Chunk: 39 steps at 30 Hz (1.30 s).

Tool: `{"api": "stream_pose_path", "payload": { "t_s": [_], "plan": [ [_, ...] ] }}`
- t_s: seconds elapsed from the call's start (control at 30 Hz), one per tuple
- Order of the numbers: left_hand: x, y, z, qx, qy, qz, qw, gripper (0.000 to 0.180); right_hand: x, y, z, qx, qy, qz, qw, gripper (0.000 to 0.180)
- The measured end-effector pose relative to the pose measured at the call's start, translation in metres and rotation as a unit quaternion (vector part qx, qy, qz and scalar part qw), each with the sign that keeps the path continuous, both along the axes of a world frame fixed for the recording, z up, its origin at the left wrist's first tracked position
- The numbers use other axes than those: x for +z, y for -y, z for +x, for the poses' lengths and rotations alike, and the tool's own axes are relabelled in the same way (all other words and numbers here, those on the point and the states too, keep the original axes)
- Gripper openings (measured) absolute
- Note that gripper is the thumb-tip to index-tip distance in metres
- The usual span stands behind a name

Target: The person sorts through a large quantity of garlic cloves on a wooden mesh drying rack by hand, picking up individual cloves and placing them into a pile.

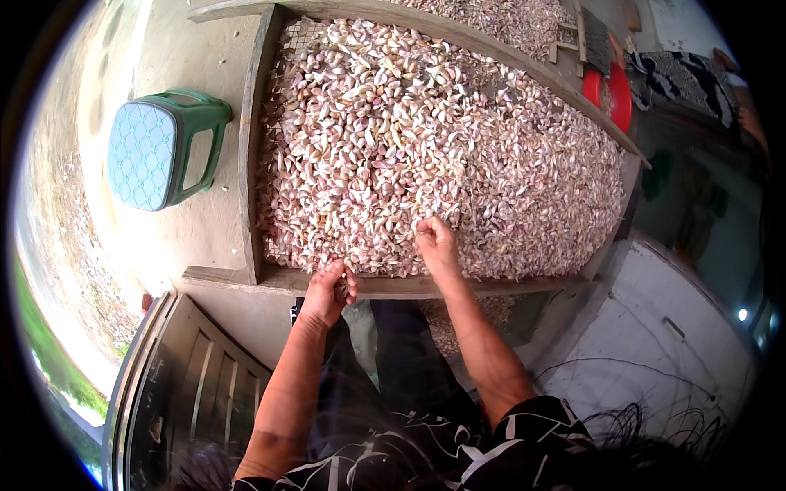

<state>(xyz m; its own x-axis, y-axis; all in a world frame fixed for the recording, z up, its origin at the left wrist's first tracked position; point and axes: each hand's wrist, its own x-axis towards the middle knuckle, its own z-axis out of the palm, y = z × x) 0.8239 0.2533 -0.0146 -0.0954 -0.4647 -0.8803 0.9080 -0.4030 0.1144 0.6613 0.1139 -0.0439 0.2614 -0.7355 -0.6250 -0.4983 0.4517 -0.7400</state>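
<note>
A big wooden-framed mesh tray (250, 164) holds a thick layer of pinkish-white garlic cloves (426, 139). My left hand (327, 290) rests at the tray's near wooden edge (393, 285), fingers curled around a few cloves. My right hand (436, 244) reaches a little farther into the pile, fingertips pinched among the cloves. Both forearms come up from the lower edge over my dark trousers.
A green plastic stool (160, 147) stands on the concrete floor left of the tray. A second tray of cloves (508, 20) lies behind. A red bowl (614, 94) and another person in patterned clothing (688, 78) are at the upper right. A dark slatted crate (188, 385) sits at lower left.
</note>
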Motion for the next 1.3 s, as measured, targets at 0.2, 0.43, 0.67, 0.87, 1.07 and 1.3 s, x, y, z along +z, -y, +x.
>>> {"api": "stream_pose_path", "payload": {
  "t_s": [0.2, 0.43, 0.67, 0.87, 1.07, 1.3],
  "plan": [
    [0.003, 0.007, -0.008, 0.006, 0.001, -0.009, 1.000, 0.026, -0.001, 0.029, -0.041, -0.012, -0.063, -0.039, 0.997, 0.009],
    [0.006, 0.012, -0.014, -0.012, 0.001, -0.003, 1.000, 0.027, 0.004, 0.036, -0.074, -0.009, -0.115, 0.001, 0.993, 0.011],
    [0.006, 0.014, -0.018, -0.019, 0.004, -0.006, 1.000, 0.028, 0.002, 0.043, -0.080, -0.070, -0.105, -0.035, 0.991, 0.012],
    [0.009, 0.017, -0.017, -0.023, 0.006, -0.005, 1.000, 0.028, -0.024, 0.060, -0.101, 0.041, -0.312, -0.208, 0.926, 0.031],
    [0.006, 0.009, -0.021, -0.023, 0.007, 0.006, 1.000, 0.028, -0.030, 0.099, 0.011, 0.031, -0.453, -0.087, 0.887, 0.055],
    [0.008, -0.002, -0.017, -0.047, 0.020, 0.014, 0.999, 0.026, -0.012, 0.014, 0.127, 0.260, -0.199, -0.319, 0.889, 0.047]
  ]
}}
